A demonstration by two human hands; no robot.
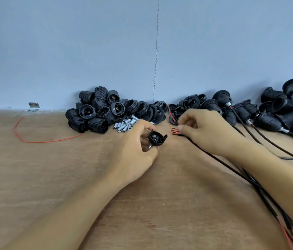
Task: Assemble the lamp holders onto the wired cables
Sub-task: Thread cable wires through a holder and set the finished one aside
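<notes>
My left hand grips a black lamp holder cap with a small metal tube under it, just above the wooden table. My right hand lies over a bundle of black cables, its thumb and fingers pinching at their red and black wire ends. A pile of black threaded holder bodies sits at the back left of centre. Black caps and rings lie behind my hands.
Several small metal threaded tubes lie beside the pile. Holders with cables fitted are heaped at the back right. A loose red wire curves on the table at left. A blue wall bounds the back; a metal bracket stands there.
</notes>
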